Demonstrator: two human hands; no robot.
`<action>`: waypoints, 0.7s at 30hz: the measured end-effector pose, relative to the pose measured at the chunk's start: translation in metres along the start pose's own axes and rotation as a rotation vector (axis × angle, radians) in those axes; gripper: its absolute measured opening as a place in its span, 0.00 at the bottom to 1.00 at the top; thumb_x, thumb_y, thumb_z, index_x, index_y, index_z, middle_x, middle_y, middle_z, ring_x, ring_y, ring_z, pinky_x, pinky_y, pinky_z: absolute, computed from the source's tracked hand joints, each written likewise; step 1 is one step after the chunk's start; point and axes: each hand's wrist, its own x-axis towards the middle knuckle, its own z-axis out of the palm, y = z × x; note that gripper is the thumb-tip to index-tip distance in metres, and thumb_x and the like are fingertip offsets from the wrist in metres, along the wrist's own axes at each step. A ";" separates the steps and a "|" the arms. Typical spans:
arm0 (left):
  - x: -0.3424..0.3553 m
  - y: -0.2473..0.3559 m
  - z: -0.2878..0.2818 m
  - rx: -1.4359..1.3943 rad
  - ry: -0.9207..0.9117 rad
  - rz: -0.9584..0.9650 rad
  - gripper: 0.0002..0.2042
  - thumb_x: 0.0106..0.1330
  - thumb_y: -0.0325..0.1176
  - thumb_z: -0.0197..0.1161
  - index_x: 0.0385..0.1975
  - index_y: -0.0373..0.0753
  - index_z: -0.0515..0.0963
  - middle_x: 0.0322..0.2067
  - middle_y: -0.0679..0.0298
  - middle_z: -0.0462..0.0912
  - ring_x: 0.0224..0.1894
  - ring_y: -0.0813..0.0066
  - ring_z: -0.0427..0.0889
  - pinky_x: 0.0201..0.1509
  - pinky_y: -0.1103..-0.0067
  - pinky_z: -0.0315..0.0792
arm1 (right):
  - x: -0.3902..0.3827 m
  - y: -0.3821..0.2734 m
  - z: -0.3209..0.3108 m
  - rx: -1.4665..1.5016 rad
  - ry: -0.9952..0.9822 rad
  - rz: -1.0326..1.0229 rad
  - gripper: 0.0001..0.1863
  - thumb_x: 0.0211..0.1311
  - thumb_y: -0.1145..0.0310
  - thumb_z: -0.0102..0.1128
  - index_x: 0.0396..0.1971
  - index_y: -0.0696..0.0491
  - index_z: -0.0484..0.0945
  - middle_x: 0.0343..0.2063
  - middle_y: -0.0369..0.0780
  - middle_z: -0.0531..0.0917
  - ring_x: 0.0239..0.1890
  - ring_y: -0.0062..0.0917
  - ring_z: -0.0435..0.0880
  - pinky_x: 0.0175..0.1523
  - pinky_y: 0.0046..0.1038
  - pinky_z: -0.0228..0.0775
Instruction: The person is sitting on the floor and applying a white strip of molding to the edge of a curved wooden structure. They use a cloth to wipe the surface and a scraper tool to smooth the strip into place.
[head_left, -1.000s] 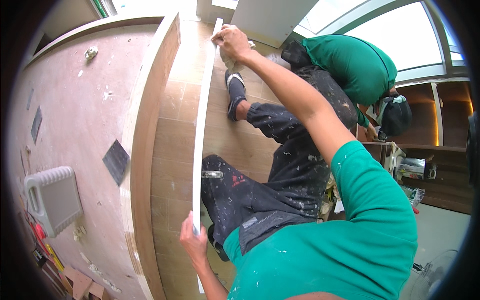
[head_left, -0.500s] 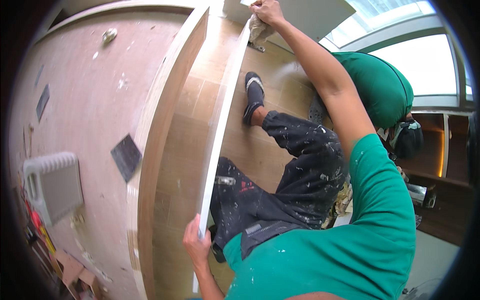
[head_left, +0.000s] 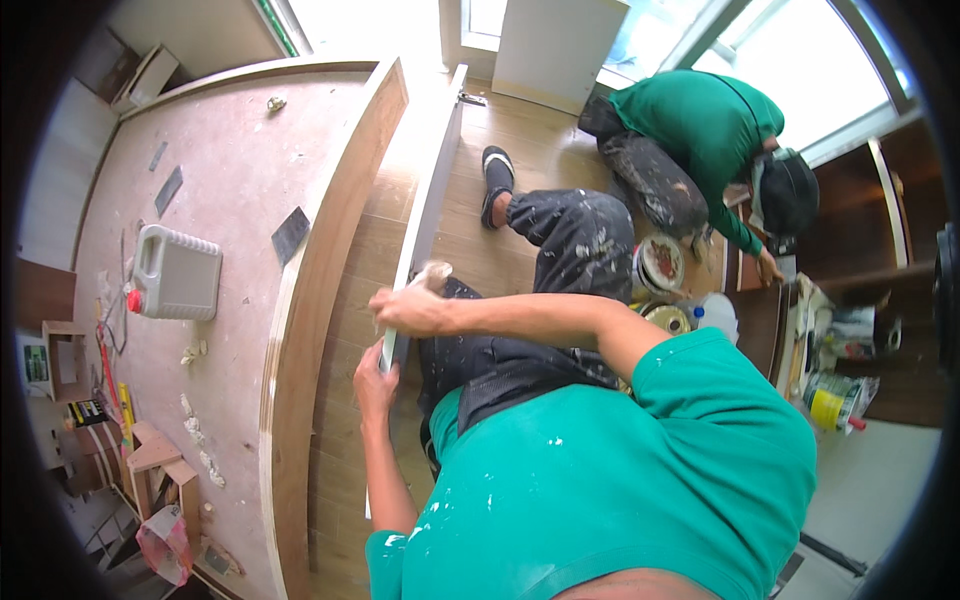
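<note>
A long white panel (head_left: 428, 190) stands on edge between my legs and the wooden-edged surface, with a metal hinge (head_left: 471, 99) near its far end. My right hand (head_left: 410, 308) is closed on a crumpled beige cloth (head_left: 434, 275) at the panel's edge, about halfway along it. Just below it, my left hand (head_left: 376, 372) grips the same edge. My forearms come in from either side of my green-shirted torso, and my right hand hides part of the panel.
A pink board (head_left: 230, 140) with wooden rim, grey jug (head_left: 183, 273) and scraps lies left. At upper right a co-worker (head_left: 690, 120) crouches, a hand (head_left: 768, 268) at a dark cabinet (head_left: 845, 210). Buckets (head_left: 660, 265) stand between us. A white board (head_left: 555, 45) leans by the window.
My right hand has come down from the panel's far end to its middle with the cloth, close to my left hand, which has shifted up a little. The view has shifted too.
</note>
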 end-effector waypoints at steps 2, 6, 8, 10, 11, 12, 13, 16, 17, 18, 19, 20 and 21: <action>-0.001 0.001 0.001 0.087 -0.033 -0.111 0.16 0.61 0.31 0.68 0.48 0.35 0.83 0.43 0.45 0.86 0.46 0.39 0.84 0.50 0.57 0.78 | 0.002 -0.045 -0.009 0.182 -0.029 -0.082 0.05 0.55 0.72 0.64 0.31 0.53 0.85 0.38 0.41 0.82 0.44 0.39 0.86 0.47 0.40 0.82; -0.013 -0.011 -0.007 0.041 -0.003 -0.058 0.16 0.61 0.30 0.68 0.49 0.36 0.84 0.45 0.45 0.87 0.47 0.41 0.85 0.51 0.59 0.78 | 0.003 -0.085 -0.125 0.273 0.003 0.131 0.12 0.59 0.72 0.65 0.41 0.49 0.90 0.43 0.42 0.87 0.45 0.36 0.88 0.50 0.34 0.83; -0.016 -0.010 -0.012 -0.068 0.034 -0.041 0.19 0.61 0.30 0.69 0.53 0.37 0.83 0.47 0.46 0.87 0.48 0.44 0.86 0.52 0.62 0.79 | -0.016 -0.068 -0.180 0.346 0.335 0.221 0.11 0.60 0.72 0.66 0.42 0.50 0.90 0.41 0.42 0.87 0.41 0.34 0.89 0.49 0.33 0.83; -0.018 -0.017 -0.016 -0.074 -0.007 -0.090 0.22 0.61 0.29 0.69 0.57 0.38 0.82 0.49 0.48 0.87 0.51 0.48 0.87 0.54 0.65 0.79 | -0.057 -0.039 -0.237 0.271 0.552 0.362 0.11 0.60 0.72 0.66 0.42 0.51 0.90 0.41 0.44 0.88 0.41 0.35 0.89 0.49 0.34 0.83; -0.015 -0.009 -0.016 -0.092 -0.017 -0.103 0.22 0.61 0.29 0.69 0.57 0.38 0.82 0.49 0.48 0.88 0.51 0.48 0.87 0.55 0.65 0.78 | -0.089 -0.020 -0.262 0.210 0.614 0.472 0.11 0.60 0.71 0.66 0.42 0.51 0.90 0.41 0.44 0.88 0.41 0.36 0.89 0.49 0.34 0.82; -0.014 -0.003 -0.018 -0.101 -0.027 -0.119 0.22 0.61 0.29 0.69 0.57 0.37 0.82 0.49 0.48 0.88 0.51 0.48 0.87 0.55 0.65 0.78 | -0.125 0.003 -0.277 0.154 0.634 0.594 0.11 0.60 0.71 0.66 0.42 0.52 0.90 0.40 0.45 0.88 0.41 0.37 0.89 0.49 0.35 0.82; -0.014 -0.004 -0.018 -0.088 -0.017 -0.103 0.22 0.61 0.29 0.69 0.57 0.37 0.82 0.49 0.48 0.88 0.51 0.49 0.87 0.55 0.65 0.78 | -0.164 0.024 -0.281 0.103 0.603 0.730 0.11 0.60 0.71 0.67 0.42 0.52 0.89 0.40 0.46 0.88 0.41 0.38 0.89 0.49 0.36 0.82; -0.014 -0.014 -0.016 -0.069 -0.015 -0.069 0.21 0.61 0.29 0.69 0.57 0.36 0.82 0.50 0.48 0.87 0.52 0.50 0.87 0.56 0.66 0.78 | -0.284 0.074 -0.228 0.025 0.246 1.080 0.12 0.59 0.69 0.67 0.43 0.54 0.89 0.39 0.48 0.88 0.42 0.40 0.89 0.49 0.37 0.81; -0.012 -0.013 -0.014 -0.081 -0.018 -0.061 0.21 0.62 0.29 0.69 0.57 0.35 0.82 0.51 0.48 0.87 0.52 0.50 0.87 0.56 0.66 0.78 | -0.319 0.081 -0.195 0.038 0.090 1.134 0.12 0.59 0.69 0.67 0.43 0.54 0.89 0.39 0.48 0.88 0.42 0.41 0.89 0.49 0.38 0.81; -0.011 -0.012 -0.014 -0.091 -0.024 -0.056 0.21 0.62 0.29 0.69 0.56 0.35 0.82 0.51 0.48 0.87 0.52 0.51 0.87 0.56 0.67 0.78 | -0.351 0.082 -0.157 0.065 -0.057 1.165 0.13 0.59 0.69 0.67 0.43 0.55 0.88 0.39 0.49 0.89 0.42 0.42 0.89 0.49 0.39 0.81; -0.011 -0.011 -0.014 -0.094 -0.039 -0.069 0.21 0.62 0.28 0.69 0.56 0.34 0.82 0.51 0.49 0.87 0.52 0.51 0.87 0.57 0.67 0.78 | -0.377 0.079 -0.119 0.095 -0.158 1.157 0.13 0.59 0.68 0.67 0.43 0.55 0.88 0.39 0.50 0.89 0.42 0.43 0.89 0.50 0.39 0.81; -0.007 -0.009 -0.015 -0.098 -0.049 -0.082 0.21 0.62 0.28 0.69 0.56 0.34 0.82 0.51 0.49 0.87 0.52 0.52 0.87 0.57 0.67 0.78 | -0.398 0.075 -0.086 0.129 -0.246 1.138 0.14 0.59 0.68 0.67 0.43 0.56 0.88 0.39 0.50 0.89 0.42 0.43 0.89 0.50 0.40 0.80; -0.001 -0.007 -0.015 -0.100 -0.061 -0.090 0.21 0.62 0.28 0.69 0.56 0.34 0.82 0.51 0.49 0.87 0.52 0.53 0.87 0.57 0.67 0.78 | -0.413 0.069 -0.055 0.153 -0.289 1.115 0.14 0.59 0.68 0.67 0.43 0.57 0.88 0.38 0.51 0.89 0.42 0.44 0.89 0.50 0.40 0.80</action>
